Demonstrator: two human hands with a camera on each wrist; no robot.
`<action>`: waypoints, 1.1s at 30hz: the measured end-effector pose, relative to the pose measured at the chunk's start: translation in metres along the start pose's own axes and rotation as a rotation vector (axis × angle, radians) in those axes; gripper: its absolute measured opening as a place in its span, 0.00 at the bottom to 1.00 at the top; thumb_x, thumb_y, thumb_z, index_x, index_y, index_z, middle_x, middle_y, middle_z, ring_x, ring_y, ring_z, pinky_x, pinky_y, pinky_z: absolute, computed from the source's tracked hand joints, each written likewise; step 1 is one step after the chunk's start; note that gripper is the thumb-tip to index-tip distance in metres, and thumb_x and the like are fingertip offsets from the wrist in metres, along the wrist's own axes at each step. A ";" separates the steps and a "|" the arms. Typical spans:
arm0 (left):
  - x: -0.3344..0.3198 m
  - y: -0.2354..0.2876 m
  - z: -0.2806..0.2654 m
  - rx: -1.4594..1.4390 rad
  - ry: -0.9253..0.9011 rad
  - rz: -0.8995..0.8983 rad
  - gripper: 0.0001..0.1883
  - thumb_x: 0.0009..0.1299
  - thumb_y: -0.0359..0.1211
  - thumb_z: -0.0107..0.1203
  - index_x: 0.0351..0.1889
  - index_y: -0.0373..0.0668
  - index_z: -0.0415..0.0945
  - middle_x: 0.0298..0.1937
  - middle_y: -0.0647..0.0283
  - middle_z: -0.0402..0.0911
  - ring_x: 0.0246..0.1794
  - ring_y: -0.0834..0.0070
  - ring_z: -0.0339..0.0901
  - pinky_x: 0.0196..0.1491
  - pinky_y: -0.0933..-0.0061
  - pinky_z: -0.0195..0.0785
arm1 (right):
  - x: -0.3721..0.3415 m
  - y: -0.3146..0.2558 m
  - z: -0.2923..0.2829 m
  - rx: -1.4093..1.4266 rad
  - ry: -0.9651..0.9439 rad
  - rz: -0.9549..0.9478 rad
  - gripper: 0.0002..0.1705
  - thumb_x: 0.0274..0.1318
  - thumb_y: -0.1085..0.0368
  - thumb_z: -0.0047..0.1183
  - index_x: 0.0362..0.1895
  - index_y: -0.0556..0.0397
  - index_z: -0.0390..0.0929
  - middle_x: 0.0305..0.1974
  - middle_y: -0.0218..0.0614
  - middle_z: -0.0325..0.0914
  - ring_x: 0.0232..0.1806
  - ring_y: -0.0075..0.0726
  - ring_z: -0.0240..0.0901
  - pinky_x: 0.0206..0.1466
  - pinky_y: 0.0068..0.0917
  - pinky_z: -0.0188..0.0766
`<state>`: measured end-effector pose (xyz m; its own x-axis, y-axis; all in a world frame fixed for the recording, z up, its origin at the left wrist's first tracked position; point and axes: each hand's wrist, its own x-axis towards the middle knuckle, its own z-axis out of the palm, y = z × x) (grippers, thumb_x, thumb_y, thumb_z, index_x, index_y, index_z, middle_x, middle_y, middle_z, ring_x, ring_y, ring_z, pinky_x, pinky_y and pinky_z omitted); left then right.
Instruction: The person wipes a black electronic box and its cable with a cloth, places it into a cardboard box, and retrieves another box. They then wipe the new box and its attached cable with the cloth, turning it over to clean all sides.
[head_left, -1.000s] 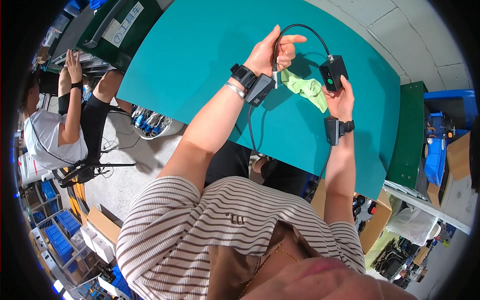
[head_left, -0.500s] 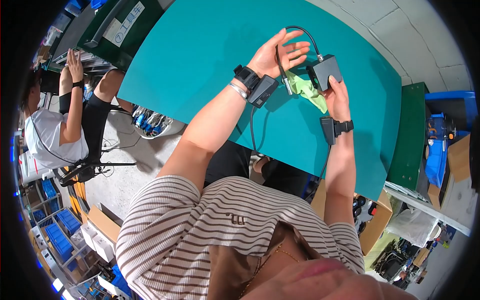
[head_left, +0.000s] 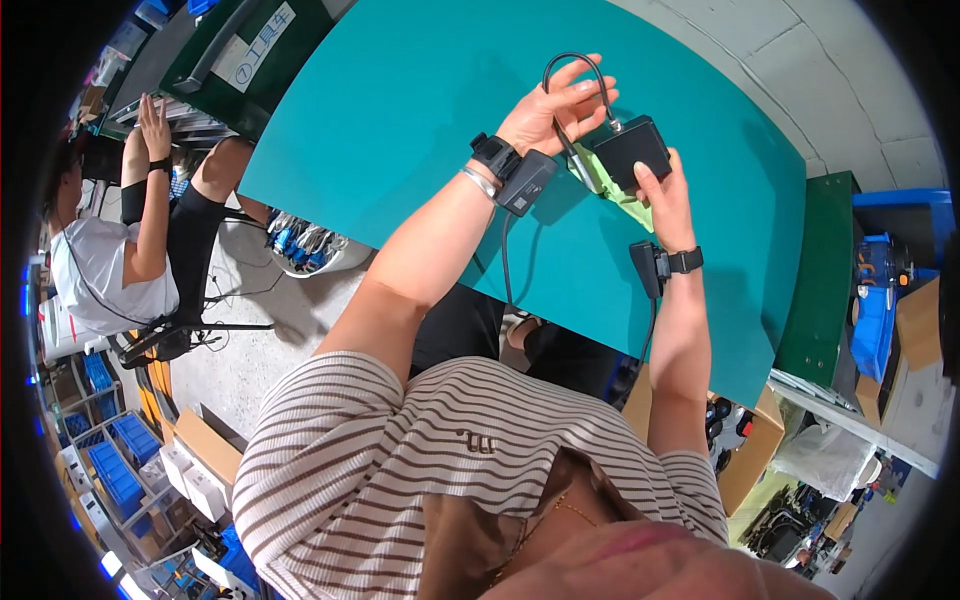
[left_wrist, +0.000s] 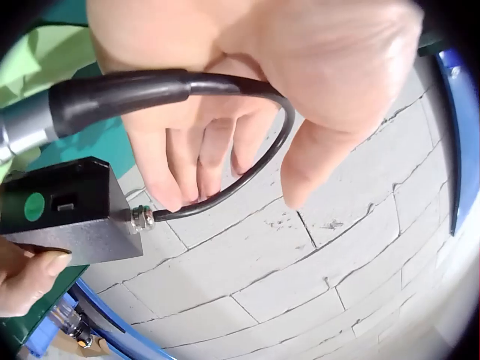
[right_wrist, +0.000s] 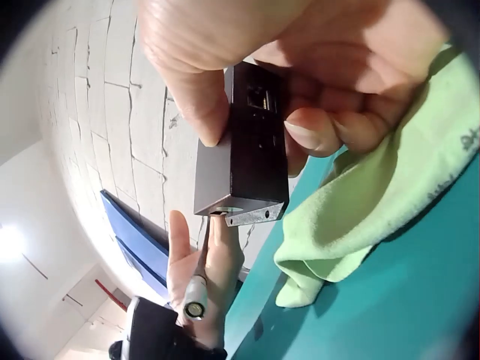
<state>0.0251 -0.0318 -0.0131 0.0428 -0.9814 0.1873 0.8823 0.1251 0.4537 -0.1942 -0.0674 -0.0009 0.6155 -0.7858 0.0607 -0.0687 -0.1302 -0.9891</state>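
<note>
My right hand grips a small black box by its edge, thumb on one face and fingers on the opposite one. The left wrist view shows a green round dot and a small port on one side of the box; the right wrist view shows a network-type socket. A short black cable leaves the box through a metal fitting and loops across my left hand, whose fingers are loosely extended. The cable's silver round connector dangles free beside the left palm.
A lime-green cloth lies crumpled on the teal tabletop beneath the box. A pale brick wall borders the table's far right. Another person sits at the left, near a green tool cabinet. Blue bins stand at right.
My right hand has turned the box, so a plain broad face replaces the green-dot side in the head view, and moved it slightly left. The connector has swung rightward, away from the left wrist.
</note>
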 end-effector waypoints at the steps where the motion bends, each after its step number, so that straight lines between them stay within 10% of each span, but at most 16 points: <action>1: -0.001 0.001 0.002 -0.074 0.083 -0.025 0.20 0.68 0.26 0.55 0.59 0.46 0.69 0.47 0.61 0.76 0.49 0.72 0.76 0.39 0.80 0.79 | -0.001 0.001 0.005 -0.011 -0.006 -0.034 0.18 0.61 0.60 0.55 0.48 0.55 0.64 0.35 0.27 0.69 0.30 0.16 0.62 0.31 0.16 0.62; 14: 0.000 -0.003 -0.002 0.140 0.263 0.049 0.19 0.67 0.29 0.59 0.56 0.46 0.71 0.46 0.62 0.78 0.44 0.76 0.78 0.28 0.90 0.73 | -0.001 0.006 0.016 -0.234 0.164 -0.200 0.19 0.55 0.63 0.61 0.44 0.57 0.67 0.32 0.30 0.77 0.30 0.18 0.71 0.32 0.21 0.70; 22: -0.005 -0.003 0.014 0.239 0.266 0.066 0.21 0.65 0.28 0.60 0.56 0.47 0.71 0.46 0.63 0.77 0.47 0.72 0.78 0.50 0.73 0.76 | -0.002 0.007 0.013 -0.167 0.126 -0.075 0.18 0.54 0.63 0.62 0.42 0.57 0.68 0.30 0.30 0.77 0.28 0.16 0.71 0.28 0.20 0.70; 33: -0.003 -0.009 -0.002 0.270 0.322 0.094 0.15 0.67 0.25 0.57 0.51 0.46 0.73 0.46 0.61 0.78 0.49 0.65 0.79 0.50 0.67 0.77 | -0.003 -0.004 0.020 -0.236 0.123 -0.024 0.20 0.52 0.61 0.63 0.44 0.58 0.70 0.28 0.33 0.79 0.24 0.19 0.75 0.25 0.19 0.72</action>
<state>0.0182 -0.0304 -0.0190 0.2985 -0.9541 -0.0233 0.7151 0.2074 0.6676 -0.1807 -0.0525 -0.0001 0.5201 -0.8465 0.1142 -0.2454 -0.2761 -0.9293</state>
